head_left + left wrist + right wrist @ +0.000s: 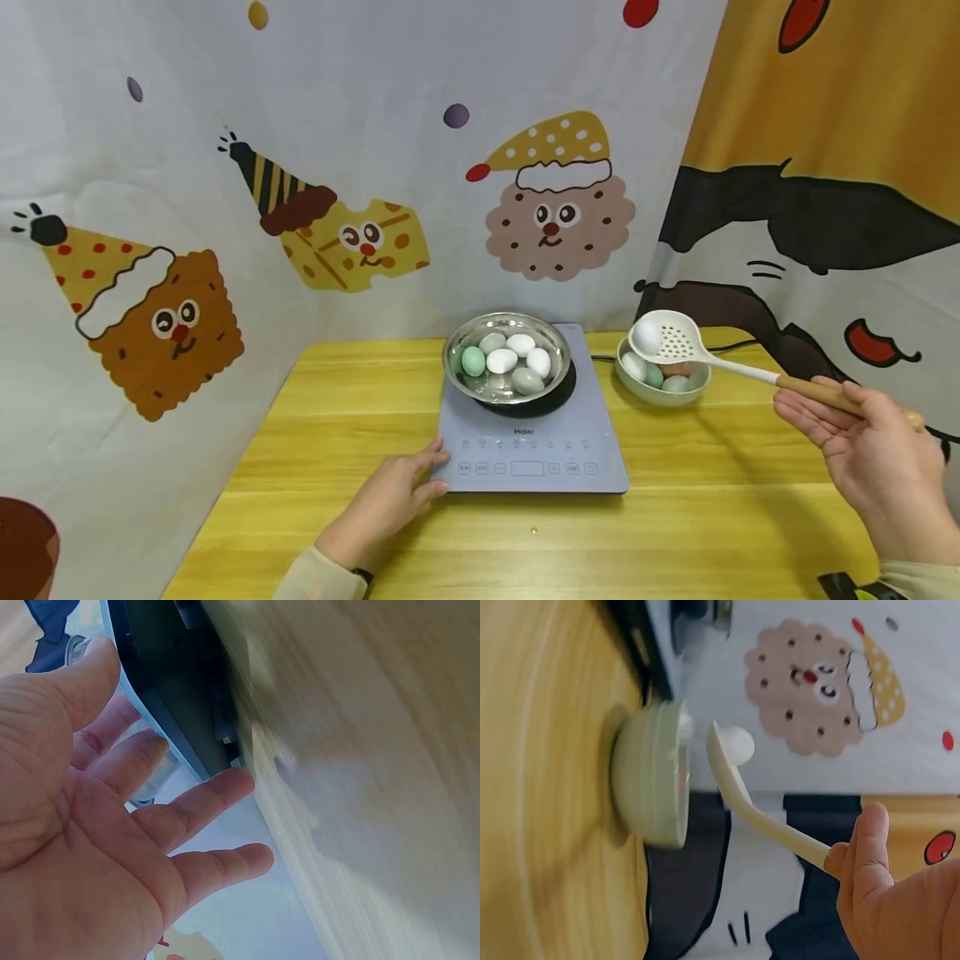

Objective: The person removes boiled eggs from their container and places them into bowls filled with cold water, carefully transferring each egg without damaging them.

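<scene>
My right hand (877, 458) holds a white slotted spoon (678, 343) by its wooden handle (817, 395). A white egg (647, 337) lies in the spoon's head, above a pale green bowl (660, 396) of several eggs. The right wrist view shows the egg (739, 745) raised clear of the bowl's rim. My left hand (386, 504) touches the left front edge of a grey induction cooktop (525, 454); in the left wrist view its fingers (217, 796) are spread beside that edge. A steel basin (504, 394) with several white and greenish eggs stands on the cooktop.
All of it stands on a yellow wood-grain table (352, 400). A black cable (731, 346) runs behind the bowl. A cloth backdrop (390, 108) with cartoon figures hangs directly behind and to the left of the table.
</scene>
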The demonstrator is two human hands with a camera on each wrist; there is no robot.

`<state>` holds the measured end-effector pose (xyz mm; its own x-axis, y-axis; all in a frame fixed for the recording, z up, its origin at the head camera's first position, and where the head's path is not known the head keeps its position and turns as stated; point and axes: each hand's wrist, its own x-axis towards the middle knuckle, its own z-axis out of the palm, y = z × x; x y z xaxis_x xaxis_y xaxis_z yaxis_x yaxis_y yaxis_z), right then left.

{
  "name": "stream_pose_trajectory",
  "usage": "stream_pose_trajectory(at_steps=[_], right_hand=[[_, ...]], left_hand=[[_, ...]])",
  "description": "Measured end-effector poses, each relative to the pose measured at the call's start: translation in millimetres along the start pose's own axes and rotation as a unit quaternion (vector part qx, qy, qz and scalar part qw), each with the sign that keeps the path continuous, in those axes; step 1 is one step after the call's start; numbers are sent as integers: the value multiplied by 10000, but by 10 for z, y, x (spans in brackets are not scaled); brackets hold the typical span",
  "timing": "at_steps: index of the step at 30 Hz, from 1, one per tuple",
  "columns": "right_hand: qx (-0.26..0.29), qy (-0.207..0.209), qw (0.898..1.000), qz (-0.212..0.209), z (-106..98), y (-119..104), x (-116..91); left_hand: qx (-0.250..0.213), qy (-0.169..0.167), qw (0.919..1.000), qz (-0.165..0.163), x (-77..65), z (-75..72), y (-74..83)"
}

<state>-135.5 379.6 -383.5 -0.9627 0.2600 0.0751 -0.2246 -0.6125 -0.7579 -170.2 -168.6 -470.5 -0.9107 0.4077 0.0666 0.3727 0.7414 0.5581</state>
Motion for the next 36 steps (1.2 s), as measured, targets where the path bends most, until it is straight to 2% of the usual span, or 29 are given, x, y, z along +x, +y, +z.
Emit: stream_pose_trajectory(at_steps=[8,12,15,17,19,24,26,28,29,31,32,33,34,35,36], right_hand=[[-839,859,9920,-381,-111,14,-17],[-874,906,9905,-545,-78,53,-39],[-1193,916,9860,-721,-7,86,-69],[-1596,1022,9785,-806,59,108,-96],[-2135,1209,9657,-845,130,127,-129],[-2992,1450,9380,-985,270,158,-209],[-3608,1460,9139,-1158,303,172,-246],[-4332,1487,8777,-1411,328,197,-288],[-4702,1446,8557,-1606,335,212,-312],[-5410,1137,7989,-2372,330,251,-358],[-5605,935,7752,-2760,327,265,-379],[-5678,720,7580,-3128,333,279,-397],[-5670,449,7466,-3451,342,289,-414],[-5616,217,7424,-3646,367,292,-432],[-5437,8,7508,-3751,407,297,-445]], left_hand=[[10,0,10000,-60,-13,-5,9],[-5,-17,10000,-79,-13,-1,11],[-10,-29,9999,-126,-13,5,10],[-22,-29,9999,-153,-14,7,12],[-31,-25,9999,-157,-12,8,12],[-29,1,9999,-116,-6,9,7],[-16,1,9999,-107,-5,10,5],[-6,4,10000,-90,-8,11,3],[-8,1,10000,-84,-9,11,1],[-3,-7,10000,-81,-10,13,-4],[-9,-8,10000,-72,-9,14,-7],[-8,-10,10000,-64,-9,14,-9],[-10,-16,10000,-57,-6,14,-11],[-12,-15,10000,-56,-5,14,-14],[-4,-13,10000,-52,-2,14,-16]])
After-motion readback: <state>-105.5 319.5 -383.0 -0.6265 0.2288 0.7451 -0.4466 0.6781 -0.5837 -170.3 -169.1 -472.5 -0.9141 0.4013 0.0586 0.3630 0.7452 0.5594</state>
